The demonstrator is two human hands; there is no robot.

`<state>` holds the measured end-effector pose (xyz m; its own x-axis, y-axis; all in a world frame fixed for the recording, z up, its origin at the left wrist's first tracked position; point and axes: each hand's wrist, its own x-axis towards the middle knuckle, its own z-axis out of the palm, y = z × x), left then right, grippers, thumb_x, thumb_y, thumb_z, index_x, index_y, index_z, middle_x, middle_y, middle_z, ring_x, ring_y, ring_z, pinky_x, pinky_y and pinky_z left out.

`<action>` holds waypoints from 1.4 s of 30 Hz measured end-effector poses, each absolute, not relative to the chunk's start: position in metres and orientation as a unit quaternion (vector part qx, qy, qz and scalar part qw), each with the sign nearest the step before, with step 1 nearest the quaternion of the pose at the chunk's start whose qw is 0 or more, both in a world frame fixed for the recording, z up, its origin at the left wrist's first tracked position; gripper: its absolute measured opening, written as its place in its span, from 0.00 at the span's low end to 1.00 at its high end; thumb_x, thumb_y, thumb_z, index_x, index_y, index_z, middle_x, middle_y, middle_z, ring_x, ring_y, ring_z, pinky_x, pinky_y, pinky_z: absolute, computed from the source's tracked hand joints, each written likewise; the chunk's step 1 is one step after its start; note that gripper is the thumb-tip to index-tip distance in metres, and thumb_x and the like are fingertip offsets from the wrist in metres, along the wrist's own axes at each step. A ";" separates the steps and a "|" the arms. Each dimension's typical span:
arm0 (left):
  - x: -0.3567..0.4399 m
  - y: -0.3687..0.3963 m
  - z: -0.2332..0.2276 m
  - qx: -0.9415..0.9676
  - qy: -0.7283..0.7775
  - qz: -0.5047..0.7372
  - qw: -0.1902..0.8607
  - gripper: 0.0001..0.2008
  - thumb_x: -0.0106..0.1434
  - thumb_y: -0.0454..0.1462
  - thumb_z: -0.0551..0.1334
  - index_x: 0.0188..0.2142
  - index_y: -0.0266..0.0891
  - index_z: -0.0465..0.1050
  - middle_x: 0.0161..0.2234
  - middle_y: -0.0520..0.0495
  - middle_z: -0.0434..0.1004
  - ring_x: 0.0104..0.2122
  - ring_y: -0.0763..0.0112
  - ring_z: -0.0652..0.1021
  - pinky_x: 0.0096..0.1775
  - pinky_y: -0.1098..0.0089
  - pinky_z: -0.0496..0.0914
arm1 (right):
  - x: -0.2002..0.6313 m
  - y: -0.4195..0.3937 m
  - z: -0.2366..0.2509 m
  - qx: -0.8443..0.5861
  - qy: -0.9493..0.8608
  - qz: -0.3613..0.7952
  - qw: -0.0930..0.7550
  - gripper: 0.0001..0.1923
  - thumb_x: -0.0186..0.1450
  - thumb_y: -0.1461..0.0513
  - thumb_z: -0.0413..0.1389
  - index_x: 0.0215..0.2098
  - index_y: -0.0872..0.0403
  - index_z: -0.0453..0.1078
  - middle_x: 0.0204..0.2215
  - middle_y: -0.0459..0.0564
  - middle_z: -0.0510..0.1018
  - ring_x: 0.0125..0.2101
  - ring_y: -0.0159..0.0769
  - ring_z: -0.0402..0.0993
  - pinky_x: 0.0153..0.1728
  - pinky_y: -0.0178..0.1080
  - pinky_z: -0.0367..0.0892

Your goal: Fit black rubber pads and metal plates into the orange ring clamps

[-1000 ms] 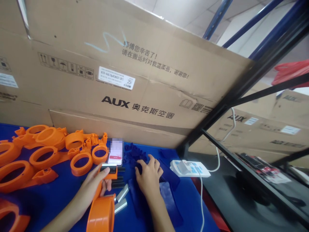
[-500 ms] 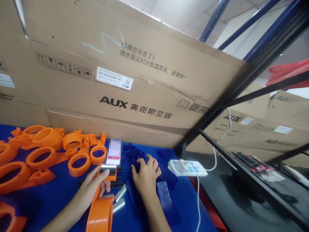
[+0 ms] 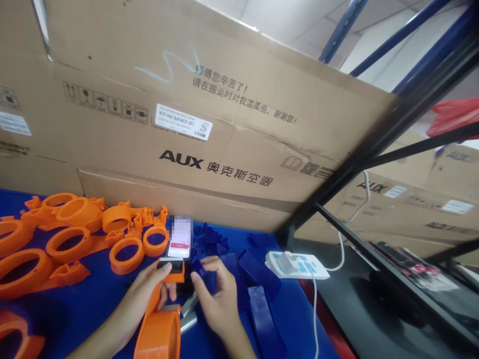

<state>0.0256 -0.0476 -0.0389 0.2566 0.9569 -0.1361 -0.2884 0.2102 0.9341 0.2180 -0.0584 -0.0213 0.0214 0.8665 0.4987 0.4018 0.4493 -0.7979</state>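
Note:
My left hand [image 3: 149,289] grips an orange plastic part [image 3: 159,326] with a ring at its near end and a dark block at its far tip. My right hand [image 3: 217,294] pinches a small blue plastic piece [image 3: 198,268] between thumb and fingers, close beside that tip. Both hands hover over a blue table [image 3: 86,309]. A pile of small blue pieces [image 3: 209,239] lies just beyond my right hand. Silver metal bars [image 3: 187,311] lie between my wrists.
Several orange ring parts [image 3: 71,237] cover the left of the table. A phone [image 3: 179,239] lies past my hands. Flat blue plates [image 3: 262,309] and a white power strip [image 3: 295,264] sit to the right. Large cardboard boxes [image 3: 209,124] wall the back; a black shelf frame [image 3: 374,144] stands right.
My right hand lifted off the pile of blue pieces, drew back toward me and now pinches one small blue piece next to the orange part's tip. My left hand stayed put.

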 end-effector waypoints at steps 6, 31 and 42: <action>0.025 -0.045 -0.041 0.388 0.397 0.482 0.677 0.18 0.67 0.51 0.64 0.32 0.39 0.74 0.25 0.51 0.78 0.18 0.75 0.69 0.23 0.73 0.64 | 0.198 -0.064 -0.025 -0.456 -0.674 0.232 0.533 0.03 0.68 0.63 0.62 0.36 0.51 0.72 0.36 0.50 0.81 0.37 0.39 0.79 0.40 0.40 0.73; 0.020 -0.047 -0.037 0.454 0.414 0.471 0.632 0.15 0.70 0.49 0.62 0.34 0.41 0.73 0.24 0.53 0.77 0.19 0.74 0.71 0.27 0.70 0.65 | 0.197 -0.070 -0.021 -0.481 -0.675 0.245 0.503 0.05 0.69 0.64 0.60 0.42 0.50 0.76 0.33 0.49 0.80 0.35 0.39 0.78 0.37 0.37 0.72; 0.021 -0.049 -0.033 0.465 0.424 0.463 0.624 0.14 0.71 0.49 0.61 0.36 0.42 0.70 0.25 0.53 0.77 0.20 0.73 0.70 0.26 0.70 0.65 | 0.200 -0.071 -0.018 -0.464 -0.700 0.217 0.497 0.05 0.69 0.66 0.58 0.39 0.50 0.74 0.36 0.50 0.82 0.38 0.40 0.79 0.41 0.40 0.73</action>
